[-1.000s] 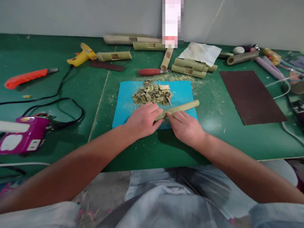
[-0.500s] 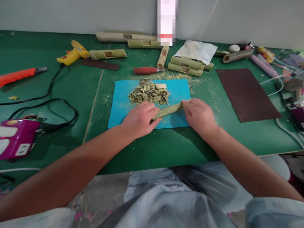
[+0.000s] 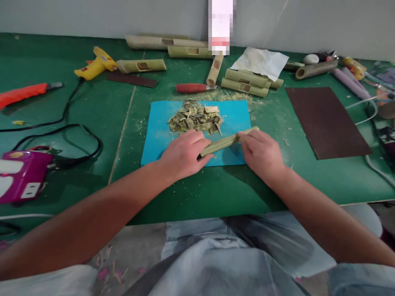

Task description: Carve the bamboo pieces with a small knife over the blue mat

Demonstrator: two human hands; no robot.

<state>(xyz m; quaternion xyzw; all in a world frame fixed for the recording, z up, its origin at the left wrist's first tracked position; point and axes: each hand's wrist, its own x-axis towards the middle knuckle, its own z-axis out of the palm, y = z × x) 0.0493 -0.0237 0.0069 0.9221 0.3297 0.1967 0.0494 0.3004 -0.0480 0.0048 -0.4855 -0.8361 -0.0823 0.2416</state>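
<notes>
A thin green bamboo stick (image 3: pixel 224 142) lies slanted over the front of a blue cutting mat (image 3: pixel 157 135). My left hand (image 3: pixel 183 154) is closed round the stick's near end. Closed over the stick nearer its far end, my right hand (image 3: pixel 262 152) may hide a small tool, but I cannot see one. A heap of green bamboo shavings (image 3: pixel 196 119) sits on the mat just beyond my hands.
Several cut bamboo tubes (image 3: pixel 245 82) lie along the back of the green table (image 3: pixel 216 189), with a red-handled knife (image 3: pixel 193 87) and white paper (image 3: pixel 262 61). A yellow glue gun (image 3: pixel 94 68), an orange cutter (image 3: pixel 21 93), cables and a purple power strip (image 3: pixel 21 174) are at left. Brown sandpaper (image 3: pixel 327 121) lies right.
My right hand slid from the middle of the stick, beside my left hand, out toward the stick's far end. The left hand kept its grip.
</notes>
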